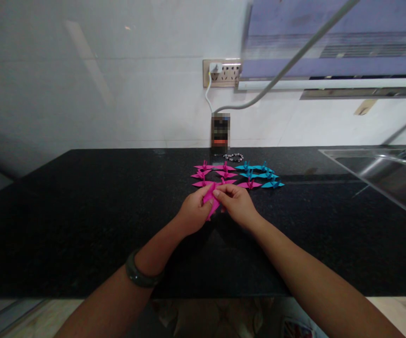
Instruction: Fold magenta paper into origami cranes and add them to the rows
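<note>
Between my hands is a folded piece of pink paper (210, 203), held just above the dark counter. My left hand (193, 209) grips its left side, thumb on top. With thumb and fingers pinched together, my right hand (237, 202) holds its upper right edge. Right behind the hands stand rows of folded paper cranes, pink ones such as this pink crane (201, 174) on the left and blue ones such as this blue crane (272, 185) on the right. The hands partly cover the front row. A dark bangle (143, 271) circles my left wrist.
A phone-like object (220, 134), blurred out, leans against the wall behind the cranes, with a beaded bracelet (234, 157) beside it. A white cable runs up to a wall socket (224, 73). The steel sink (382, 164) lies at the right of the black counter (83, 211).
</note>
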Motion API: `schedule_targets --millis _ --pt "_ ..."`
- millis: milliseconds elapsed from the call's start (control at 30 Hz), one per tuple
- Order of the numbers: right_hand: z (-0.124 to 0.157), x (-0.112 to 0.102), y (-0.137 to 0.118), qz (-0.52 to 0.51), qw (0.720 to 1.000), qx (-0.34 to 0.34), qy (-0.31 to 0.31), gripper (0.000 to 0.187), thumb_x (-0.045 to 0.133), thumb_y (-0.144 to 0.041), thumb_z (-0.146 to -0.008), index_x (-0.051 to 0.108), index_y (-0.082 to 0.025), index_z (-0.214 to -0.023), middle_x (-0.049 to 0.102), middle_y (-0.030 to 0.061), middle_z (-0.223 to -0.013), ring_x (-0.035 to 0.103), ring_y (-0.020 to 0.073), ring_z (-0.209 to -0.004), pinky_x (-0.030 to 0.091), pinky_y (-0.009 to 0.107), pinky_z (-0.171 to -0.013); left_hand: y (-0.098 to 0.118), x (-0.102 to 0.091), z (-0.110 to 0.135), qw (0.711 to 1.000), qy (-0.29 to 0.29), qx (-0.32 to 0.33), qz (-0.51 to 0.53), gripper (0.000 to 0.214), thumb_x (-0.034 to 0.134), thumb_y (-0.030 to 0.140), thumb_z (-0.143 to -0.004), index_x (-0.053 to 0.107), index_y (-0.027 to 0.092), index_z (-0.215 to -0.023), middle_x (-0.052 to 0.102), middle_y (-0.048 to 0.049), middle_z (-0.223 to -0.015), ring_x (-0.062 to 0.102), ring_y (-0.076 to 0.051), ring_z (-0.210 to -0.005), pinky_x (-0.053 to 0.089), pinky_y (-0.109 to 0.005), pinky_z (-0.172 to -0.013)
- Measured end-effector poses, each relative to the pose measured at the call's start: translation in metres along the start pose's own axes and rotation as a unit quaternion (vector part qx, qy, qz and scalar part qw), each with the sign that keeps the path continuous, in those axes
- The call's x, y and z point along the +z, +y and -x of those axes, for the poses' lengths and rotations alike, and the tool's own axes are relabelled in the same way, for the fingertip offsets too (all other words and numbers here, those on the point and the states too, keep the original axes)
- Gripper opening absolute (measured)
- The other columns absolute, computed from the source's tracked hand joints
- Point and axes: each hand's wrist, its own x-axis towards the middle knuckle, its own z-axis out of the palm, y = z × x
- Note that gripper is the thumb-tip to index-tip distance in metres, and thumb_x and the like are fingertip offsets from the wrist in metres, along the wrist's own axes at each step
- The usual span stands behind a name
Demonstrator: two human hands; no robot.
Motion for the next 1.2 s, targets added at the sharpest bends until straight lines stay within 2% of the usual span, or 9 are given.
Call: schedule_targets --millis 167,433,567,733,967,1200 --pt "0.001 0.001 -0.003 -0.008 1.0 0.005 0.005 0.024 0.058 -0.038 -0.071 0.06 -0.014 -0.074 0.053 -0.002 -0.059 0.042 0.0062 -0.042 0.036 0.02 -0.039 0.003 0.0 0.001 1.0 0.009 0.009 0.002 0.047 0.05 0.019 -0.073 0.052 0.014 -0.119 0.064 -0.0051 -0.085 0.054 -0.013 -0.064 0.045 -0.024 -0.06" --pt "0.003 0.001 -0.005 -0.018 1.0 0.01 0.003 0.023 0.057 -0.038 -0.072 0.056 -0.015 -0.072 0.051 -0.0038 -0.056 0.04 0.0052 -0.038 0.034 0.019 -0.035 0.007 0.001 0.002 0.999 0.016 -0.005 0.044 0.047 0.052 0.017 -0.069 0.054 0.015 -0.117 0.06 0.0004 -0.065 0.048 -0.011 -0.052 0.041 -0.022 -0.053" --pt "0.002 0.0 -0.006 -0.025 1.0 -0.001 -0.005 0.023 0.057 -0.037 -0.072 0.058 -0.015 -0.081 0.054 -0.0028 -0.06 0.041 0.0051 -0.039 0.035 0.019 -0.037 0.01 0.0 0.002 1.0 0.014 0.0 0.013 0.048 0.049 0.016 -0.069 0.054 0.016 -0.117 0.062 -0.0007 -0.069 0.051 -0.012 -0.059 0.043 -0.023 -0.058" --pt "0.002 0.0 -0.006 -0.034 0.999 -0.006 -0.005 0.022 0.056 -0.036 -0.073 0.057 -0.015 -0.078 0.052 -0.0034 -0.059 0.042 0.005 -0.039 0.036 0.019 -0.037 0.012 0.0 0.002 0.999 0.035 0.004 0.012 0.046 0.053 0.018 -0.068 0.057 0.016 -0.114 0.064 -0.0034 -0.079 0.056 -0.015 -0.069 0.045 -0.025 -0.063" --pt "0.003 0.001 -0.007 -0.034 0.999 -0.01 -0.003 0.023 0.055 -0.038 -0.074 0.054 -0.015 -0.075 0.05 -0.0043 -0.054 0.043 0.0054 -0.039 0.036 0.019 -0.037 0.013 -0.001 0.002 0.999 0.033 0.005 0.035 0.042 0.055 0.019 -0.067 0.06 0.016 -0.109 0.062 -0.0012 -0.066 0.057 -0.016 -0.068 0.045 -0.025 -0.063" --pt "0.001 -0.001 -0.004 -0.041 0.999 -0.027 0.013 0.025 0.051 -0.04 -0.078 0.054 -0.016 -0.075 0.045 -0.0061 -0.047 0.042 0.006 -0.037 0.035 0.018 -0.038 0.011 0.001 0.002 0.998 0.024 0.008 0.055 0.04 0.055 0.019 -0.067 0.062 0.017 -0.107 0.061 -0.0004 -0.065 0.054 -0.014 -0.063 0.044 -0.024 -0.059"
